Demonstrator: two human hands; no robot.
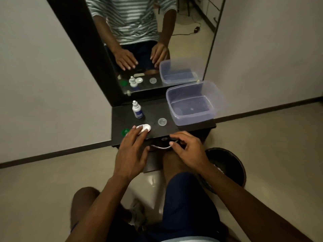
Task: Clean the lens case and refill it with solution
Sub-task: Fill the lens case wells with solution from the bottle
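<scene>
Lens case (145, 128) lies under left hand's (133, 151) outstretched fingertips.

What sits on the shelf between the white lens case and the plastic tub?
In the head view, one small clear round cap lies between the lens case and the tub; otherwise bare dark shelf.

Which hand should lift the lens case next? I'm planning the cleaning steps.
Probably the left hand: its fingers already rest on the lens case. The right hand hangs near the drawer handle, farther away.
</scene>
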